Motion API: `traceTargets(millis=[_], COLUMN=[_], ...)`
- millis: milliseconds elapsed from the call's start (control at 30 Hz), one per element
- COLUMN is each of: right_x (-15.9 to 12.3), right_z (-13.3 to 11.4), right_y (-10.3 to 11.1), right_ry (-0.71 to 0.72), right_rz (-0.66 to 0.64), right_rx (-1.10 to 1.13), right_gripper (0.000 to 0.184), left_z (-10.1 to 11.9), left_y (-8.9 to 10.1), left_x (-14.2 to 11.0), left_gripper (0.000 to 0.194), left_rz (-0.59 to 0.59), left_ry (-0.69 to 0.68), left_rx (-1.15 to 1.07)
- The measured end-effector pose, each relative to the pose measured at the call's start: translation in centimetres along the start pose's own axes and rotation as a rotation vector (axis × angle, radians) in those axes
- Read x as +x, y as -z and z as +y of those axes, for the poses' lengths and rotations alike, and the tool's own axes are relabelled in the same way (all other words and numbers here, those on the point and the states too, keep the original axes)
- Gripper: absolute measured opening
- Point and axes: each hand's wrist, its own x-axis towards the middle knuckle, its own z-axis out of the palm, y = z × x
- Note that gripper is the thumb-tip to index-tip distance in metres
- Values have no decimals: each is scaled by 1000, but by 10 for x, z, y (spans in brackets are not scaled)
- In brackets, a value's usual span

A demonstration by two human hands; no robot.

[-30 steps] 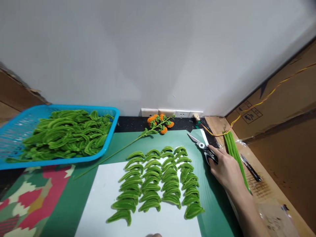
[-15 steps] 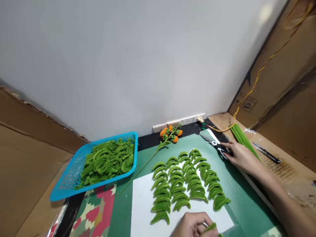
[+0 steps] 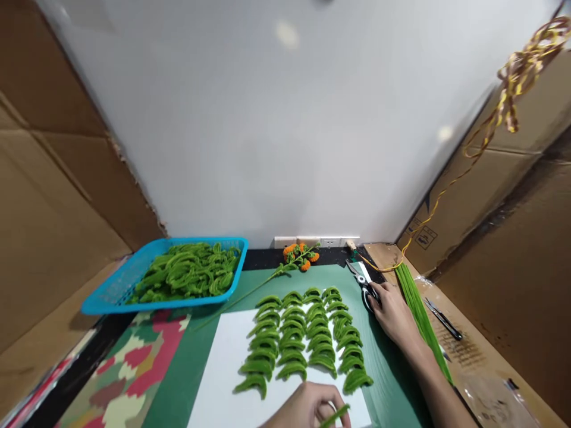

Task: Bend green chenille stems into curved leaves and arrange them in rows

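Left hand pinches fuzzy green strip over white sheet, in front of 4 columns of fuzzy leaves. Right hand grasps black-handled scissors near green mat edge. Low left-hand sweep could scatter leaves.

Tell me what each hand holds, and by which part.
Left hand: a green piece, gripped part hidden. Right hand: at the black scissor handles; whether gripping, cannot be told.

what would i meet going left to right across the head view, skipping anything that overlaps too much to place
Blue basket, left hand, scissors, right hand, bundle of green stems, black-handled tool.
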Motion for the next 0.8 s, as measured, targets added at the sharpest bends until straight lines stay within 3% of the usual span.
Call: traceTargets(millis=[133, 233, 367, 433, 600, 700, 800], right_x=[-4, -6, -16, -23, -42, -53, -59], right_z=[-4, -12, -29, -39, -74, -95, -106], right_y=[11, 19, 26, 27, 27, 22, 16], right_ry=[77, 199, 247, 331, 764, 863, 892], right_rz=[41, 105, 359, 396, 202, 100, 49], right_rx=[-9, 67, 12, 74, 363, 504, 503], right_gripper=[41, 38, 38, 38, 19, 14, 11], left_z=[24, 26, 17, 13, 13, 14, 12], left_y=[-11, -11, -11, -12, -16, -16, -17], left_x=[-14, -17, -14, -14, -15, -15, -15], left_gripper=[56, 48, 46, 44, 44, 45, 47], left_rz=[-52, -48, 81, 158, 255, 280, 307], left_ry=[20, -72, -136, -151, -179, -179, -176], left_rx=[-65, -150, -294, -325, -369, -408, -463])
